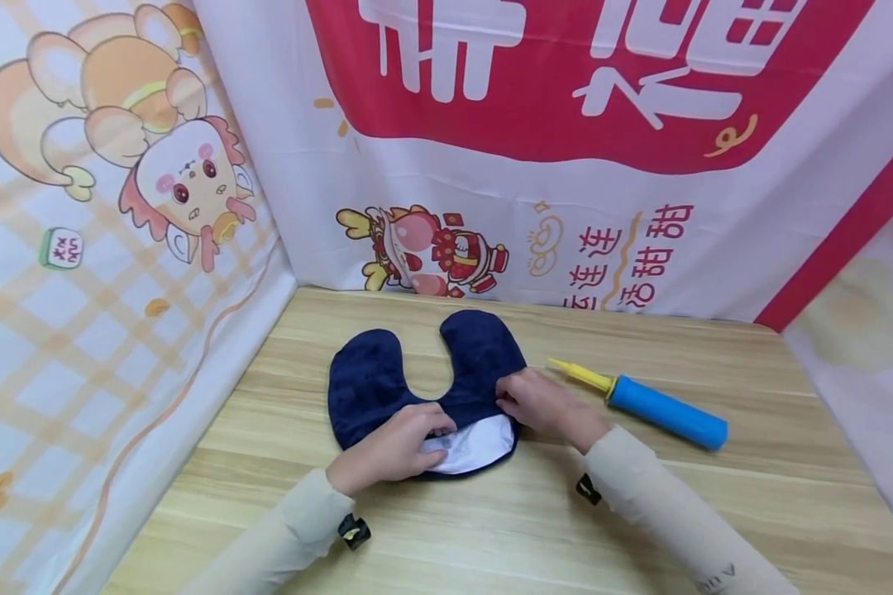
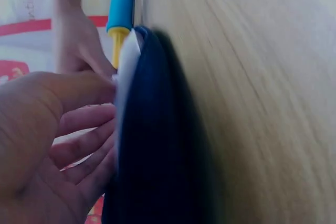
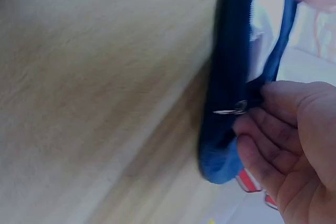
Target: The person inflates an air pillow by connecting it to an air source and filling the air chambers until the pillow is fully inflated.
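A navy U-shaped neck pillow (image 1: pixel 368 380) lies flat on the table, its zip parted along the curved near side. White inner material (image 1: pixel 484 446) shows through that gap. At the gap's left part, my left hand (image 1: pixel 405 442) holds the edge of the cover, its thumb by the white material. My right hand (image 1: pixel 539 405) pinches the navy cloth at the right end of the gap. In the right wrist view, a metal zip pull (image 3: pixel 229 110) hangs beside the right fingers (image 3: pixel 262 129). Some left fingertips are hidden behind the pillow in the left wrist view.
Right of the pillow lies a blue hand pump (image 1: pixel 670 411) with a yellow nozzle (image 1: pixel 582 374). Printed cloth hangings (image 1: pixel 432 182) rise along the back and both sides of the wooden table (image 1: pixel 491 537).
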### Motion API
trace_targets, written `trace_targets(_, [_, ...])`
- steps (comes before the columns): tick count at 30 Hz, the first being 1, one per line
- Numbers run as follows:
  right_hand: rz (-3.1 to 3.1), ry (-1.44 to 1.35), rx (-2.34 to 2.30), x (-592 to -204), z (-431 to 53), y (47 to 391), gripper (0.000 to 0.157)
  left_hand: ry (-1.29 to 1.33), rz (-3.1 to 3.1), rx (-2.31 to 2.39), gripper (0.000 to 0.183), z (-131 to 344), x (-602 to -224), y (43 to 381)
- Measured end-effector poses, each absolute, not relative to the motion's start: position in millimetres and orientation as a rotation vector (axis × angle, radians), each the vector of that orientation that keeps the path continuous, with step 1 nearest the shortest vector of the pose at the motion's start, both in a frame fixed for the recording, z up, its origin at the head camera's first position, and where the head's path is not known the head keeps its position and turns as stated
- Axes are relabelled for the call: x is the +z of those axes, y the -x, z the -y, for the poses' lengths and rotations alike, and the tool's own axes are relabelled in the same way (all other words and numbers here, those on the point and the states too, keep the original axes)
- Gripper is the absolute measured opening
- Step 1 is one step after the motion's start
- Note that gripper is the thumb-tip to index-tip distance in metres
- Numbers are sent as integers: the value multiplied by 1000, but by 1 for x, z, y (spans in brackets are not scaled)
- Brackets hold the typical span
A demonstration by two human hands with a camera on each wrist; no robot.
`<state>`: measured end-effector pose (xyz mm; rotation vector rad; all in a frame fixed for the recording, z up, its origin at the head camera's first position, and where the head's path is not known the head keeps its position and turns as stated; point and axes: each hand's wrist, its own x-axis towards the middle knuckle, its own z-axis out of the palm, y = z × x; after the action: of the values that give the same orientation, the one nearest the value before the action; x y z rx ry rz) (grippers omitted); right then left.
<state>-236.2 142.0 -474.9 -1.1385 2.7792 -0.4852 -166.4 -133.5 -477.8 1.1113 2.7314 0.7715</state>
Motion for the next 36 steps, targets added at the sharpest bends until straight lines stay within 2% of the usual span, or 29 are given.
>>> trace_targets(5, [-2808, 1133, -449, -459, -149, 225, 9, -1066, -2669, 803, 30, 136, -488, 174])
trace_targets(10, [-2872, 1190, -457, -442, -182, 215, 12, -1101, -2643, 864, 29, 140, -493, 179])
trace_targets(20, [-3061, 911, -356, -420, -300, 197, 43, -1162, -2683, 886, 25, 140, -506, 181])
trace_targets(25, [-3017, 690, -302, -427, -351, 188, 63, -1155, -2715, 932, 19, 138, -510, 180])
trace_targets(30, [-2946, 561, -337, -444, -378, 183, 79, -1141, -2753, 979, 13, 138, -512, 179])
trace_targets(36, [-2951, 552, -374, -468, -387, 183, 86, -1160, -2762, 936, 9, 135, -513, 182])
